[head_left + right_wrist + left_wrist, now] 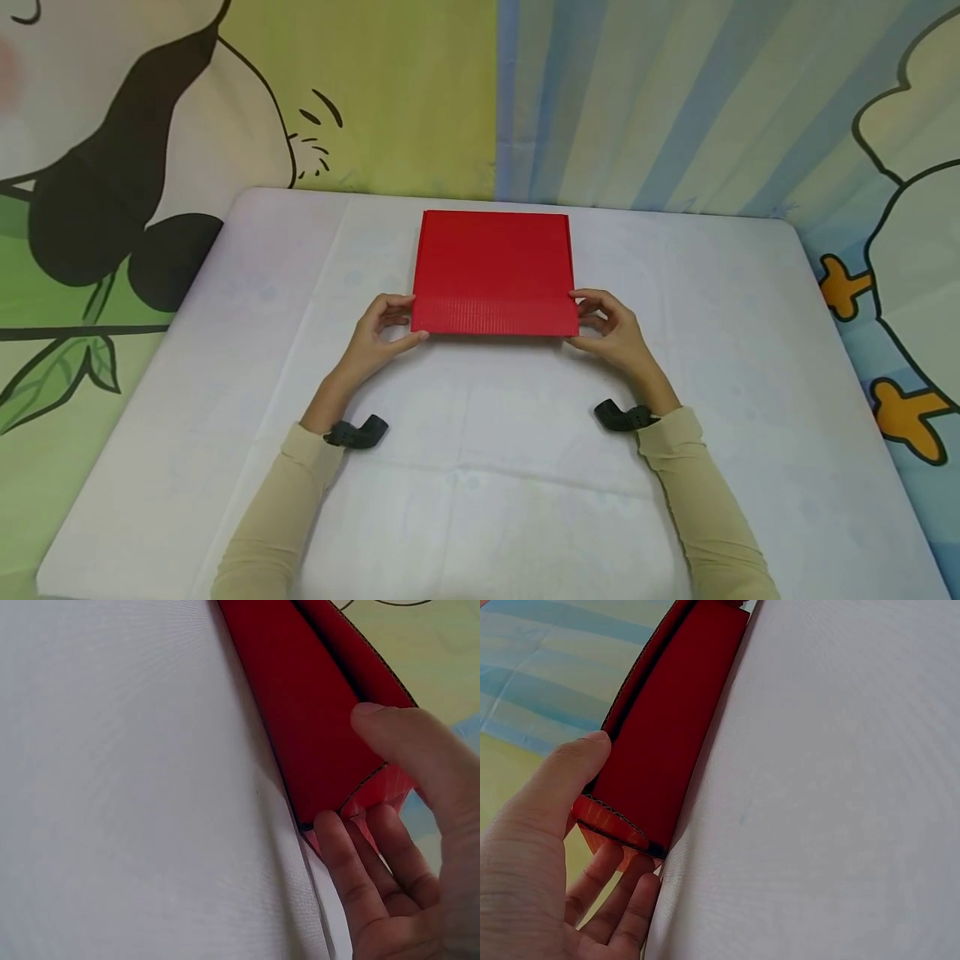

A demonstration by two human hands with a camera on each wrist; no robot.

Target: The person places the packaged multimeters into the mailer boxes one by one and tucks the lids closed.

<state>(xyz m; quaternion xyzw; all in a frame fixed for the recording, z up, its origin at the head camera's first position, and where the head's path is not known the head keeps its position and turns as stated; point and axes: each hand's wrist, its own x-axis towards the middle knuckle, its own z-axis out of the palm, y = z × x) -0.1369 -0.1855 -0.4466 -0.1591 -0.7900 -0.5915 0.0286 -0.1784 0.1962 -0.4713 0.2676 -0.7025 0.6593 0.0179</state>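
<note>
A flat red cardboard box (495, 258) lies on the white table, its lid down and a ribbed band along the near edge. At its near left corner my left hand (382, 333) pinches it, thumb at the front edge of the lid and fingers against the side. My right hand (611, 329) grips the near right corner the same way. In the left wrist view the red front wall (664, 712) shows below the lid's edge, with a dark gap between them. The right wrist view shows the thumb (405, 739) on the lid's lip and fingers under the corner flap.
A white cloth covers the table (465, 500), with faint creases. Behind it hangs a printed backdrop (420, 100) with cartoon figures and stripes. Each wrist wears a small black camera, the left one (360, 432) and the right one (624, 416).
</note>
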